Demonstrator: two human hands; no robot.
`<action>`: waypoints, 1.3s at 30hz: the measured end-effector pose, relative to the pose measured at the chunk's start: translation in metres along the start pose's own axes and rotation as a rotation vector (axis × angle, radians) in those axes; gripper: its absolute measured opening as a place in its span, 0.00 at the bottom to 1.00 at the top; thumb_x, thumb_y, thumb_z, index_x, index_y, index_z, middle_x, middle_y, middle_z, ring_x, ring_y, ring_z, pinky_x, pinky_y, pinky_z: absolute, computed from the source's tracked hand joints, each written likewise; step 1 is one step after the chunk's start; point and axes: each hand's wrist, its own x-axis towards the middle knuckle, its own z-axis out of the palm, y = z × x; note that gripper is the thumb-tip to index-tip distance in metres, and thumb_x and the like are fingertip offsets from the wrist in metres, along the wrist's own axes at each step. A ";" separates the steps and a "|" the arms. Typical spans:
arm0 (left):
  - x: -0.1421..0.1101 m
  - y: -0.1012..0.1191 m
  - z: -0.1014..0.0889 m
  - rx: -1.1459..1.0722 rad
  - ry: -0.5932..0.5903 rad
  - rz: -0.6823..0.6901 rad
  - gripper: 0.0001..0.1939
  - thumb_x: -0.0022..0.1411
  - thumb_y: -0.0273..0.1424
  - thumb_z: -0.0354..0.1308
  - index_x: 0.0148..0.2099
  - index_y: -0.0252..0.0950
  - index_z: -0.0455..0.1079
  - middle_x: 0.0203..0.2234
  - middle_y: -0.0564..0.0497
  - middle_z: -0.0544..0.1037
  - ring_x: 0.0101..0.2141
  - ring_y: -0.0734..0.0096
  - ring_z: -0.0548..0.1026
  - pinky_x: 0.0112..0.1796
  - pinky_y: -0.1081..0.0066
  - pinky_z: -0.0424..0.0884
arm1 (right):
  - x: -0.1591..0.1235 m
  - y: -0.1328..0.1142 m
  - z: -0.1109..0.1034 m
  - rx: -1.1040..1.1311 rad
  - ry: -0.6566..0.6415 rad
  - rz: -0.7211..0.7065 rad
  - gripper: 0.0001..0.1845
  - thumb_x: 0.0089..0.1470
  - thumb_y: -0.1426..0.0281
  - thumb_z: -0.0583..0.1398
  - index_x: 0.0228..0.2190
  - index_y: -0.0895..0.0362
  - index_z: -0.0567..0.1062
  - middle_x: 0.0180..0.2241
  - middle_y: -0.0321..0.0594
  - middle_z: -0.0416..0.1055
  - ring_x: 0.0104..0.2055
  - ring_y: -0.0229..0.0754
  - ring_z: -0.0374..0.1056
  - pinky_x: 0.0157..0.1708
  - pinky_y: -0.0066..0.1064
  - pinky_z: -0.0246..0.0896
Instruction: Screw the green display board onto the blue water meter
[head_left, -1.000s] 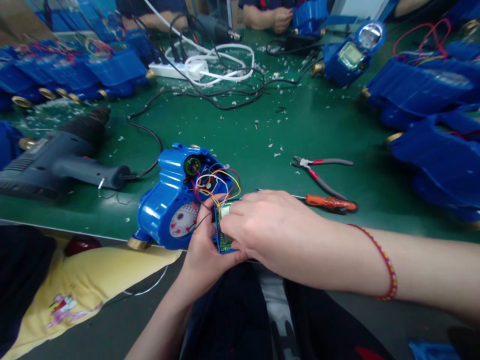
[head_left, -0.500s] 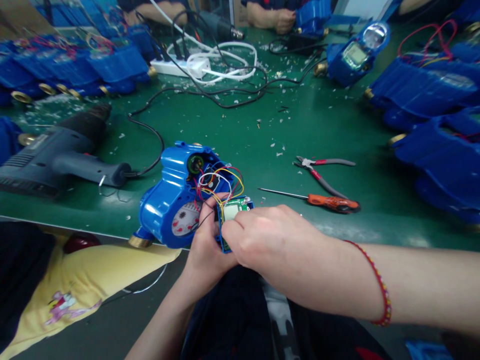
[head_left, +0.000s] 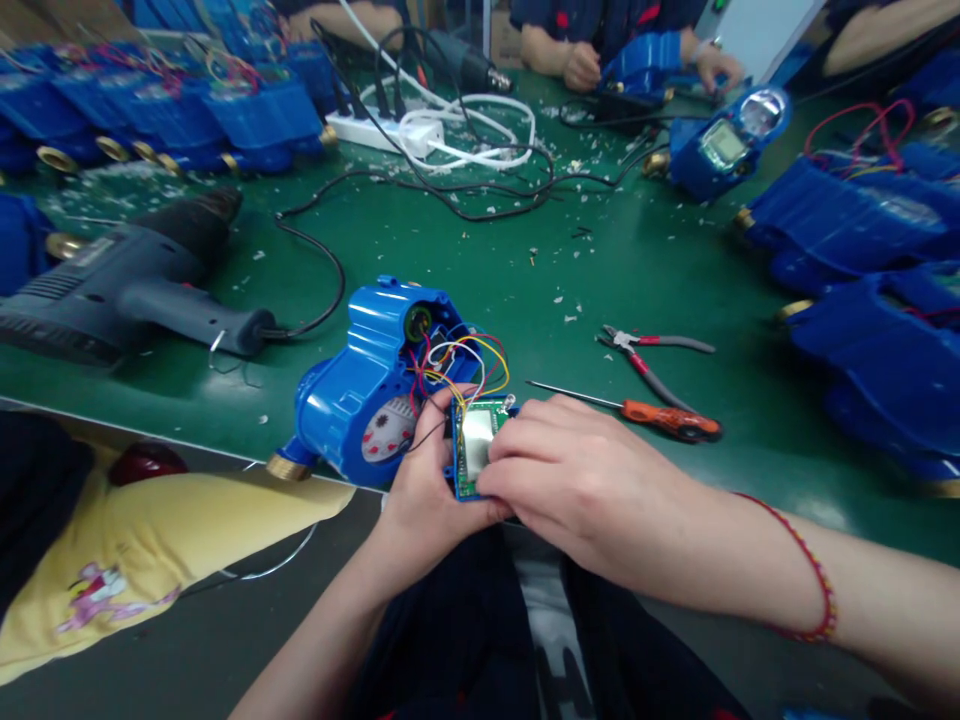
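My left hand is wrapped round the left and lower edge of a small blue case holding a green circuit board with a grey display. Over the board's right side lies my right hand, fingers curled and fingertips against it; whether they pinch something small is hidden. Red, white, yellow and black wires run from the board into an open blue water meter. The meter lies on the table's front edge, its dial facing up and a brass fitting pointing toward me.
To the right lie an orange screwdriver and cutting pliers. A heat gun rests at left. More blue meters stand on both sides. A white power strip and cables lie at the back, near another person's hands.
My right hand has shifted right and its fingers have loosened somewhat, uncovering more of the board's display. The whole view has moved slightly. A co-worker's second hand now shows at the back.
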 end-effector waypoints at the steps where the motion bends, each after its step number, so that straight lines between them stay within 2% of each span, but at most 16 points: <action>1: 0.000 0.001 0.000 -0.023 -0.007 -0.016 0.42 0.40 0.34 0.75 0.55 0.42 0.59 0.54 0.46 0.68 0.45 0.62 0.76 0.43 0.68 0.74 | 0.001 0.000 -0.001 -0.008 -0.023 -0.026 0.11 0.60 0.79 0.54 0.32 0.60 0.76 0.33 0.41 0.70 0.36 0.43 0.62 0.34 0.35 0.52; 8: -0.001 0.005 0.002 -0.152 -0.056 -0.032 0.41 0.41 0.25 0.72 0.56 0.43 0.57 0.48 0.52 0.73 0.36 0.72 0.78 0.37 0.75 0.74 | 0.003 0.000 -0.006 -0.036 -0.126 -0.054 0.11 0.60 0.80 0.53 0.32 0.61 0.75 0.32 0.41 0.68 0.34 0.43 0.59 0.33 0.35 0.52; 14: 0.000 -0.001 0.003 -0.081 -0.005 0.025 0.41 0.38 0.26 0.73 0.54 0.42 0.60 0.53 0.50 0.68 0.45 0.66 0.76 0.45 0.72 0.74 | 0.015 -0.004 -0.014 0.027 -0.268 -0.022 0.05 0.58 0.79 0.57 0.32 0.59 0.70 0.34 0.39 0.68 0.36 0.42 0.60 0.37 0.35 0.55; 16: 0.000 -0.003 0.003 -0.054 0.003 0.047 0.42 0.37 0.26 0.74 0.54 0.42 0.61 0.53 0.50 0.68 0.46 0.64 0.75 0.47 0.70 0.73 | 0.017 -0.005 -0.016 0.017 -0.278 -0.018 0.04 0.58 0.79 0.57 0.33 0.58 0.69 0.35 0.39 0.68 0.36 0.43 0.60 0.38 0.36 0.56; 19: 0.000 -0.004 0.002 -0.031 0.007 0.030 0.39 0.38 0.31 0.76 0.52 0.42 0.62 0.53 0.47 0.67 0.50 0.58 0.73 0.52 0.62 0.71 | 0.015 -0.005 -0.014 0.036 -0.235 -0.018 0.06 0.58 0.82 0.56 0.32 0.60 0.68 0.35 0.41 0.67 0.35 0.41 0.60 0.36 0.34 0.56; 22: 0.000 -0.003 0.001 -0.022 0.002 0.017 0.39 0.38 0.39 0.76 0.51 0.42 0.64 0.55 0.45 0.65 0.55 0.51 0.69 0.56 0.55 0.66 | 0.007 -0.002 -0.009 0.095 -0.122 0.031 0.09 0.53 0.87 0.57 0.31 0.62 0.68 0.33 0.40 0.67 0.33 0.38 0.59 0.34 0.30 0.56; 25: 0.000 -0.002 0.001 -0.031 -0.012 0.018 0.37 0.41 0.38 0.75 0.52 0.43 0.63 0.57 0.46 0.63 0.56 0.51 0.68 0.56 0.54 0.66 | 0.002 0.000 -0.005 0.085 -0.027 0.067 0.08 0.53 0.85 0.59 0.32 0.62 0.69 0.32 0.39 0.68 0.32 0.38 0.61 0.33 0.30 0.56; 28: 0.000 -0.001 0.001 -0.045 -0.017 0.007 0.36 0.42 0.33 0.74 0.53 0.42 0.62 0.57 0.46 0.64 0.53 0.55 0.71 0.54 0.59 0.68 | 0.005 -0.001 -0.005 -0.022 -0.028 0.014 0.04 0.56 0.80 0.60 0.30 0.62 0.70 0.31 0.40 0.69 0.31 0.40 0.61 0.31 0.32 0.56; 30: 0.000 0.000 0.002 -0.062 -0.014 0.019 0.38 0.41 0.29 0.73 0.54 0.42 0.61 0.56 0.47 0.66 0.50 0.60 0.74 0.51 0.65 0.71 | 0.011 -0.002 -0.009 -0.098 -0.075 -0.054 0.06 0.58 0.78 0.59 0.29 0.61 0.71 0.30 0.40 0.69 0.31 0.41 0.62 0.31 0.34 0.56; 33: 0.000 0.002 0.003 -0.106 -0.039 0.058 0.38 0.43 0.23 0.68 0.55 0.42 0.58 0.48 0.51 0.74 0.42 0.68 0.79 0.43 0.72 0.75 | 0.019 -0.002 -0.013 -0.167 -0.157 -0.201 0.10 0.61 0.77 0.57 0.27 0.59 0.72 0.32 0.40 0.70 0.32 0.42 0.63 0.33 0.35 0.58; 36: 0.001 0.003 0.004 -0.099 -0.037 0.071 0.33 0.46 0.24 0.64 0.55 0.40 0.57 0.41 0.53 0.78 0.40 0.67 0.80 0.40 0.73 0.77 | 0.025 0.000 -0.011 -0.237 -0.192 -0.297 0.12 0.62 0.77 0.55 0.26 0.59 0.71 0.31 0.40 0.70 0.31 0.42 0.64 0.32 0.35 0.61; 39: 0.002 0.005 0.004 -0.066 0.029 0.047 0.24 0.54 0.28 0.56 0.54 0.39 0.60 0.42 0.50 0.78 0.45 0.65 0.78 0.42 0.70 0.77 | 0.031 -0.001 -0.008 -0.329 -0.258 -0.324 0.13 0.62 0.77 0.52 0.28 0.60 0.73 0.30 0.41 0.70 0.31 0.43 0.66 0.28 0.35 0.62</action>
